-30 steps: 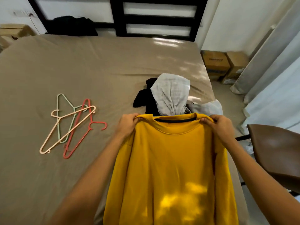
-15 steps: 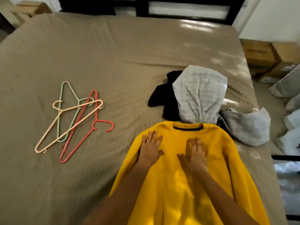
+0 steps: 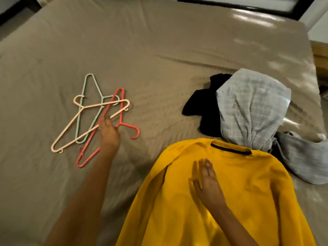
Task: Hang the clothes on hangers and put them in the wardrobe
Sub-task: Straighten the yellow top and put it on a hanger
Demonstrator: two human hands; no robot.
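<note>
You're in a bedroom of a home. A wide bed fills nearly your whole view, its tan sheet spread flat with a few creases. A dark frame runs along its far edge. Three plastic hangers lie crossed on the sheet to your left. Loose clothes sit heaped to your right: yellow, grey check and black.
</note>
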